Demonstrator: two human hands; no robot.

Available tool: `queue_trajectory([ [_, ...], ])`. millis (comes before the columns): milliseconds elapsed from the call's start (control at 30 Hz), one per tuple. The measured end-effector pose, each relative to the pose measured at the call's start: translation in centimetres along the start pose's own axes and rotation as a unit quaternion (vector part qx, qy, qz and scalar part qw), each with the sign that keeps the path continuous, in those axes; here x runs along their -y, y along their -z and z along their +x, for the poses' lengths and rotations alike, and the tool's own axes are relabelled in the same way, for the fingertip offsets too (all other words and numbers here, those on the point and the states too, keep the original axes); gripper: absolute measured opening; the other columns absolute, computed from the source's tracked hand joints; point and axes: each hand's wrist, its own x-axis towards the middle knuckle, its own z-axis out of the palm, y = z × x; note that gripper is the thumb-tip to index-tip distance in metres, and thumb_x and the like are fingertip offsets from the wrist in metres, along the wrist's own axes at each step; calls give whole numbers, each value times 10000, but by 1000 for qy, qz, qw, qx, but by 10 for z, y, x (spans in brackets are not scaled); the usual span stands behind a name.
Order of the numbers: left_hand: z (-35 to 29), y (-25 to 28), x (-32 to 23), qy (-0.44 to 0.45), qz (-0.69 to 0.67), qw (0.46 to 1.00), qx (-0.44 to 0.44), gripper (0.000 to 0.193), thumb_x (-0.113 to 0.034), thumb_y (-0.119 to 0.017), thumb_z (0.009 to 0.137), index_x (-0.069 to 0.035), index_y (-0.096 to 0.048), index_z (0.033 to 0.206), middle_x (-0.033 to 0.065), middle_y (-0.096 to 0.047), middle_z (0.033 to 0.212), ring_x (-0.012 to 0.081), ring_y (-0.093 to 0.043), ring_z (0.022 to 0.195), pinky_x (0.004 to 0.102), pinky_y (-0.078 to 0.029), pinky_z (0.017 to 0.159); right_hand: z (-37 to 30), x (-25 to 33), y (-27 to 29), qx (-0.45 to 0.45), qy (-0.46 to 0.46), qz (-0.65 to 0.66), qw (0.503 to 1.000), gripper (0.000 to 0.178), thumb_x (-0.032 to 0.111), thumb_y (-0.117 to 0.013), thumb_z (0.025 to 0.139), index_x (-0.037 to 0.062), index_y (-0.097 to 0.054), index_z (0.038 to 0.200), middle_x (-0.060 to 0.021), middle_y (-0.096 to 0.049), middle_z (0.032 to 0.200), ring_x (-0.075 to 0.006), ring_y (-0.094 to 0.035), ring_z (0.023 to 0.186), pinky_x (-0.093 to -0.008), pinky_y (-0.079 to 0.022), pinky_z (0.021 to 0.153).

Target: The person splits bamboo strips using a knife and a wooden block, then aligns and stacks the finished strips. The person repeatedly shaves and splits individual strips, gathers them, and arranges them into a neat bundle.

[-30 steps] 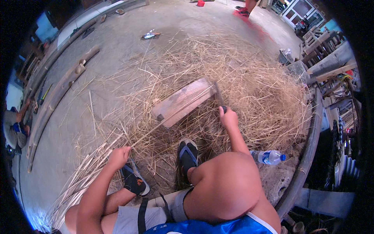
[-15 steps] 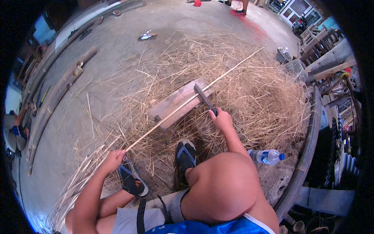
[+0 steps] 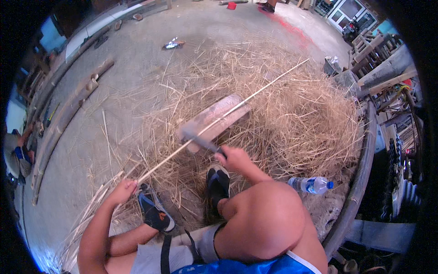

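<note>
A long, thin pale bamboo strip runs slantwise from lower left to upper right. Its near end is gripped by my left hand, fingers closed around it. In my right hand is the dark handle of a knife. The blade, smeared by motion, lies across the strip close to the near end of a wooden block. The strip passes over this block; whether the blade touches it I cannot tell.
Straw-like shavings surround the block. A plastic water bottle lies right of my knee. Bamboo poles lie at left, a curved pole at right. Cut strips pile beside my left arm. Another person's foot shows far off.
My right hand has drawn the knife along the strip, toward me and to the left. My left hand has shifted slightly left and down, still holding the strip.
</note>
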Motion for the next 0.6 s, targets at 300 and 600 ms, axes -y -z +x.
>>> queue_trajectory([
  [300, 25, -4, -59, 88, 8, 996, 14, 481, -451, -469, 1092, -28, -672, 985, 114, -712, 811, 251, -719, 806, 430, -558, 781, 11, 17, 12, -127, -239, 59, 961, 572, 568, -544, 996, 19, -655, 1113, -300, -721, 936, -518, -689, 916, -584, -548, 845],
  [600, 39, -26, -52, 36, 264, 954, -139, 463, -418, -464, 1076, -32, -660, 912, 238, -706, 903, 459, -676, 875, 567, -521, 771, 6, -40, 30, -145, -255, -86, 952, 523, 551, -560, 1003, 48, -650, 1114, -233, -739, 920, -477, -712, 856, -558, -575, 762],
])
